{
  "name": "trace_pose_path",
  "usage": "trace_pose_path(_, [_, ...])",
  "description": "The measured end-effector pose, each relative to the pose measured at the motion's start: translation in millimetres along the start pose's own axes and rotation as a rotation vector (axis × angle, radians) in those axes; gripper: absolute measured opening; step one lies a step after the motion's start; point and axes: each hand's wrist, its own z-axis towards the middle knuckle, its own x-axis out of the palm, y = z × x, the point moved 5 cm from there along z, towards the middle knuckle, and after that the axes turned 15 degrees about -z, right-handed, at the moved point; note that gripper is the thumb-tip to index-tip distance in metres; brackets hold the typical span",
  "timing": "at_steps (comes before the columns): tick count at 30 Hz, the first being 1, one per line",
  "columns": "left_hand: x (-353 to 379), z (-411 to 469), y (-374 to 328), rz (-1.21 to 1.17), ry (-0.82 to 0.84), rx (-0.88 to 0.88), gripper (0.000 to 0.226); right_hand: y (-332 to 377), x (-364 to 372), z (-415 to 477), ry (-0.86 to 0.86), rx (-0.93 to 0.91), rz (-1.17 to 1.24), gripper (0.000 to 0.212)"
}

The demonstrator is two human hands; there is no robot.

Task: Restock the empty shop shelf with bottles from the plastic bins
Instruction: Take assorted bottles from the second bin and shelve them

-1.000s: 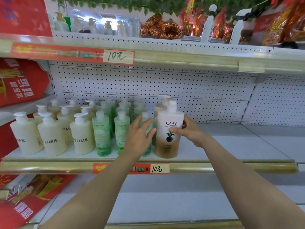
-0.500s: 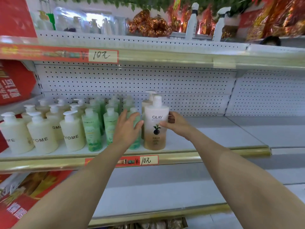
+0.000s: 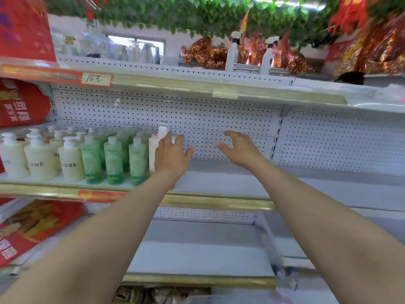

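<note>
Head view: left hand [image 3: 172, 157] covers white bottle [image 3: 153, 151]; green bottles [image 3: 113, 161] beside.

Pegboard wall [image 3: 219, 119], leaf garland [image 3: 186, 16] (green) overhead

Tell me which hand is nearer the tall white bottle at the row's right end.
Left. The left hand partly covers the tall white bottle from the front; the right hand hovers well off to its right, holding nothing.
</note>
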Motion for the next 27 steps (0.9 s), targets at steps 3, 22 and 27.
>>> trace_pose_path(3, [26, -26, -31, 0.051, 0.024, -0.036, 0.058, -31, -12, -25, 0.008, -0.025, 0.013, 0.065])
trace_pose_path(22, [215, -215, 72, -0.039, 0.433, -0.359, 0.059, -167, 183, -186, 0.478, 0.162, 0.061, 0.071])
trace_pose_path(27, [248, -294, 144, -0.109, 0.592, -0.531, 0.058, -169, 266, -256, 0.703, 0.229, 0.167, 0.068])
